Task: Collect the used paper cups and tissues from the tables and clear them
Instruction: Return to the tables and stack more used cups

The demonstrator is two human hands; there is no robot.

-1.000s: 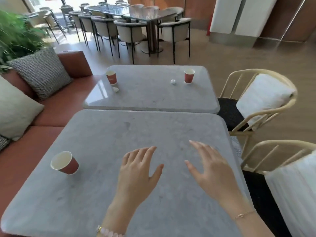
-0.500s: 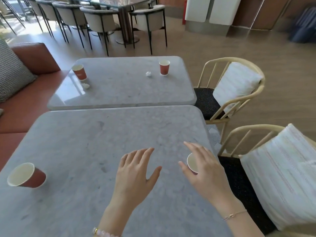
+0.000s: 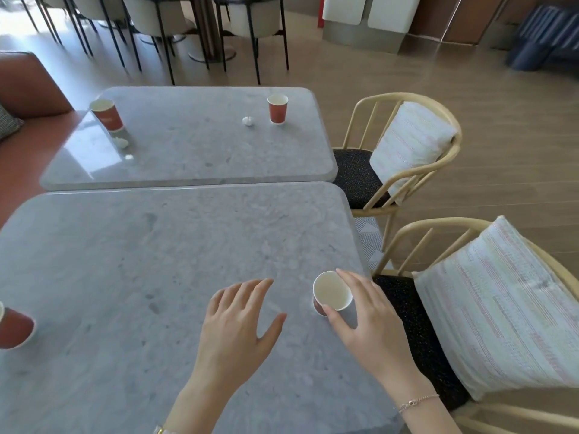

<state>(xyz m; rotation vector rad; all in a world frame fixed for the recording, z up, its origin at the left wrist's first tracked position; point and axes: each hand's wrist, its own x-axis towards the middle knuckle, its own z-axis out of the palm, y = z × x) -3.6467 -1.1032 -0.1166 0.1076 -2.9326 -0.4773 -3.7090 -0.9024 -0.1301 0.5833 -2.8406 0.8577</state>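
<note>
At the right edge of the near table (image 3: 125, 277), the left hand (image 3: 238, 327) is spread and holds nothing. The right hand (image 3: 369, 327) brackets the paper cup (image 3: 332, 291), thumb touching, fingers uncurled. I'd grip mid-wall, gently; paper crushes.

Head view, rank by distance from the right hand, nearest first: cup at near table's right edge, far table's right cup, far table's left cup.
1. Near-table cup: between the right hand thumb and index finger.
2. Far-right cup: right side of the far table, beside a tissue ball.
3. Far-left cup: same table, left corner.
</note>
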